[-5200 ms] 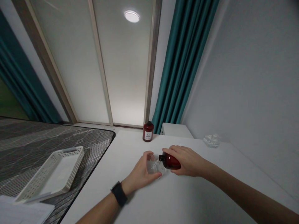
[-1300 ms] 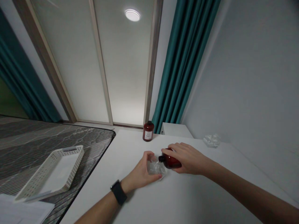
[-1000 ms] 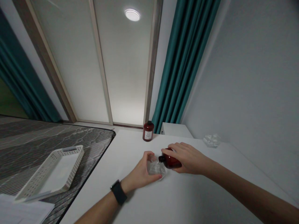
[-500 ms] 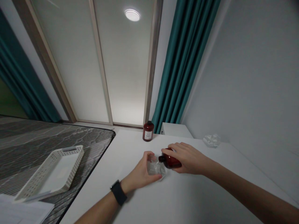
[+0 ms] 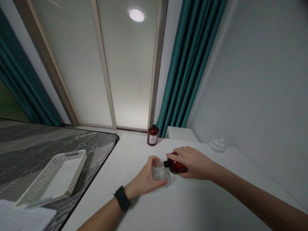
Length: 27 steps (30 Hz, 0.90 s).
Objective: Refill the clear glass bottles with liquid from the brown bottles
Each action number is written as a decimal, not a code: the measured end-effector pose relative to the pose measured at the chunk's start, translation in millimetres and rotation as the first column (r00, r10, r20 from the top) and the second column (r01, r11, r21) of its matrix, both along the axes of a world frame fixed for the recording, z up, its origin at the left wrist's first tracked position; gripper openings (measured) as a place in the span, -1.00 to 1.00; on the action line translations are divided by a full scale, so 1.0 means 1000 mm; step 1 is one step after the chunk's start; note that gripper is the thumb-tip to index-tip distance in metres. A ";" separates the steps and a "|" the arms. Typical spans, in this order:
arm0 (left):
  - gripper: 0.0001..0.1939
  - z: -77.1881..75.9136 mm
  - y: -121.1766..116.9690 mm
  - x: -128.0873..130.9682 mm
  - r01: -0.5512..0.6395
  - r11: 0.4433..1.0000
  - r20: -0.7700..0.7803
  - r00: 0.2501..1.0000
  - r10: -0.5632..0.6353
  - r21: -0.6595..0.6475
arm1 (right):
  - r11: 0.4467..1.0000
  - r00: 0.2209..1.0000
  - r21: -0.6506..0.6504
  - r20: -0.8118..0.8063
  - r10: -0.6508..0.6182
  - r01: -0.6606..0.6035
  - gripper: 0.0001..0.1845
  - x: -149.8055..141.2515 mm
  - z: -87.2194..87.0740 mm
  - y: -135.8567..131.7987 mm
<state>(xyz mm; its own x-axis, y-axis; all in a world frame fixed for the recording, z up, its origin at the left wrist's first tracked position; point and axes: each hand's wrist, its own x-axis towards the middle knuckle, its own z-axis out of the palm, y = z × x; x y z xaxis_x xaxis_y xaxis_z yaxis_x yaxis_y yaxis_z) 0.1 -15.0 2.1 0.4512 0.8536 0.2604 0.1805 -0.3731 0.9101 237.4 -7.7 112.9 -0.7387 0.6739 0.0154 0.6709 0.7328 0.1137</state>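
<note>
My right hand point(image 5: 192, 162) is wrapped around a dark amber bottle point(image 5: 176, 167), tipped on its side with its neck to the left. Its mouth lies over the near right part of a clear, see-through container point(image 5: 159, 172). Around that container curve the fingers and thumb of my left hand point(image 5: 146, 179), fingers on the far side and thumb on the near side. Whether liquid runs from the bottle I cannot make out. A second amber bottle point(image 5: 152, 135) with a white label and dark cap stands upright beyond my hands.
The white table point(image 5: 154, 211) lies under both hands. Crumpled clear plastic point(image 5: 218, 145) rests at its back right, near the wall. To the left, a white perforated basket point(image 5: 78, 173) and paper sheets point(image 5: 26, 216) lie on a grey patterned surface point(image 5: 101, 141).
Almost nothing differs. Both hands hold the same grip, and the bottle stays tipped at the container.
</note>
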 end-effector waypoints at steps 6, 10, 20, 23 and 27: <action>-0.31 -0.002 0.000 0.000 -0.004 1.000 0.018 1.000 0.004 -0.007 | 1.000 1.000 0.011 0.005 0.014 -0.014 -0.37 0.000 0.002 0.000; -0.33 -0.003 0.001 0.000 0.011 1.000 0.022 1.000 -0.011 0.003 | 1.000 1.000 0.023 0.007 0.017 -0.017 -0.36 0.000 0.002 0.000; -0.31 -0.003 0.001 0.001 0.011 1.000 0.023 1.000 -0.011 -0.005 | 0.998 0.999 0.049 0.011 0.033 -0.034 -0.36 0.001 0.000 0.002; -0.30 -0.002 0.001 0.001 0.021 1.000 0.026 0.999 -0.020 -0.014 | 0.998 0.999 0.049 0.011 0.040 -0.040 -0.37 0.001 0.001 0.001; -0.32 -0.001 0.000 0.001 0.017 1.000 0.028 0.999 -0.016 -0.015 | 0.998 0.999 0.042 0.022 0.037 -0.038 -0.35 0.000 0.003 0.001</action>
